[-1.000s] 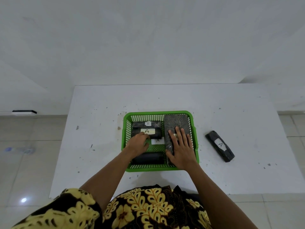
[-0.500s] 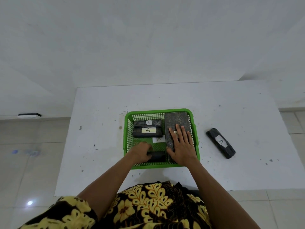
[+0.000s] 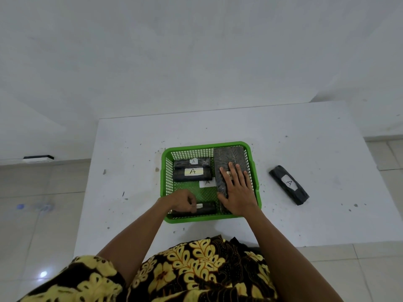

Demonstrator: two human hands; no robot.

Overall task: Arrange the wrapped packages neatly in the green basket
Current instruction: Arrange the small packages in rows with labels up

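A green mesh basket (image 3: 166, 171) sits mid-table. Two black wrapped packages with white "A" labels (image 3: 192, 172) lie side by side at its back left. A long dark package (image 3: 229, 156) runs along its right side, and my right hand (image 3: 238, 192) lies flat on it, fingers spread. At the front left, my left hand (image 3: 182, 200) grips a small black package (image 3: 208, 207) lying along the front wall. A loose white "A" label (image 3: 207, 183) shows on the basket floor. One more black package with an "A" label (image 3: 289, 185) lies on the table, right of the basket.
The white table (image 3: 130, 160) has small dark specks and ends just in front of the basket. Tiled floor lies to both sides. A black and white object (image 3: 38, 158) sits by the wall at far left.
My left hand moved from the labelled packages at the back left down to the small package at the basket's front. My right hand stayed on the long package.
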